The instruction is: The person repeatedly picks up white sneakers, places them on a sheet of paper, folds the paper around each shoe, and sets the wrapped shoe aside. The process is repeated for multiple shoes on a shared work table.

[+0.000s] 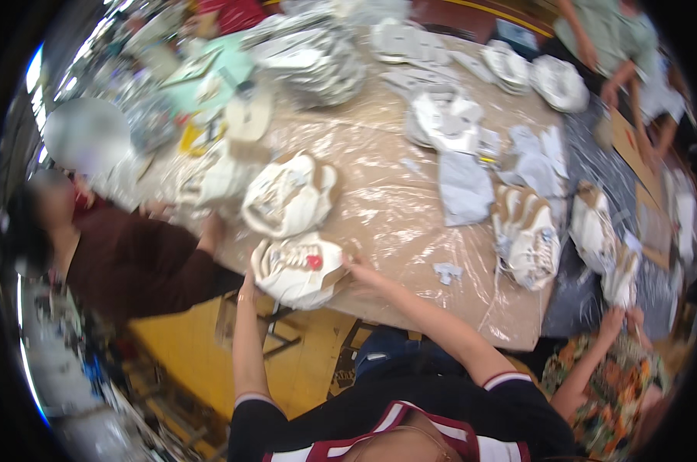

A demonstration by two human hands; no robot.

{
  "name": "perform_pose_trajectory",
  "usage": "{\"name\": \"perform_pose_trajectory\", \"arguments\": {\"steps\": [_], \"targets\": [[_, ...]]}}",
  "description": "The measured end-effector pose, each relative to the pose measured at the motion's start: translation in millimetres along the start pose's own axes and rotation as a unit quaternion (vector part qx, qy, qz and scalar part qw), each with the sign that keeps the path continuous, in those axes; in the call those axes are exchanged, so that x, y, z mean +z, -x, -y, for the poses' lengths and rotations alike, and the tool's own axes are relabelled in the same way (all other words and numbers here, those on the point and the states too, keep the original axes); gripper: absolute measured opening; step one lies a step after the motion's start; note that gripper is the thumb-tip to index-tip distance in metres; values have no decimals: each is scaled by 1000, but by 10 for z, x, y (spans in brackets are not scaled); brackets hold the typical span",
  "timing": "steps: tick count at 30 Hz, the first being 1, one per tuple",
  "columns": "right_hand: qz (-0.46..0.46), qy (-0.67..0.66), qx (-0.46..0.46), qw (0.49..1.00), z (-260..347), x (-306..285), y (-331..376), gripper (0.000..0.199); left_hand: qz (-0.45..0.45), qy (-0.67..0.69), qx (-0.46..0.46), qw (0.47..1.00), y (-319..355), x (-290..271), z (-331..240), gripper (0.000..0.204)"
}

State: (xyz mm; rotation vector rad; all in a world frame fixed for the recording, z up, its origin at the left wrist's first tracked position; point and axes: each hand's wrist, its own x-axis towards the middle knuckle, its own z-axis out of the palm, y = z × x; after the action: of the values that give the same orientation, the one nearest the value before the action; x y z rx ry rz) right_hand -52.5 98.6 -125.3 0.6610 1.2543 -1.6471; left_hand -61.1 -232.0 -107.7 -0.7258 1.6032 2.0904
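At the table's near edge I hold a bundle of white and beige shoe uppers (293,283), with laces and a small red spot on the top one. My left hand (249,282) grips its left end, the fingers partly hidden by the bundle. On the opposite side, my right hand (354,269) is closed on the beige end. Just beyond lies another bundle of white and tan uppers (280,202), close to the one between my hands. Blur hides the finer details.
A plastic-covered table (379,262) carries stacked grey-white pieces (310,58), cut white parts (448,115) and more laced uppers (529,242). A co-worker in a dark brown top (144,266) reaches in from the left. Other people work along the right side.
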Motion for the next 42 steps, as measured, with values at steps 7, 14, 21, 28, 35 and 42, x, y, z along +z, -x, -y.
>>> {"name": "perform_pose_trajectory", "arguments": {"steps": [7, 14, 21, 28, 35, 42], "targets": [[-135, -86, -118, 980, -347, 56, -506, 89, 147, 211, -104, 961, 598, 616, 68, 64], [-203, 28, -182, 962, 215, -1039, 171, 82, 142, 310, -118, 933, 1025, 1728, 764, 73], [-289, 241, -248, 893, 975, -2176, 665, 86, 167, 251, -144, 943, 555, 3015, 1253, 86], [-333, 325, -341, 817, 422, -2242, 1176, 50, 32, 125, -161, 979, 409, 3191, 1398, 100], [-482, 86, -466, 737, 551, -4444, 2866, 26, -53, 34, -193, 979, 364, 2653, 1547, 73], [-775, 176, -111, 597, 94, -7117, 3772, 25, -16, -205, -245, 948, 566, 2709, 1900, 49]]}}
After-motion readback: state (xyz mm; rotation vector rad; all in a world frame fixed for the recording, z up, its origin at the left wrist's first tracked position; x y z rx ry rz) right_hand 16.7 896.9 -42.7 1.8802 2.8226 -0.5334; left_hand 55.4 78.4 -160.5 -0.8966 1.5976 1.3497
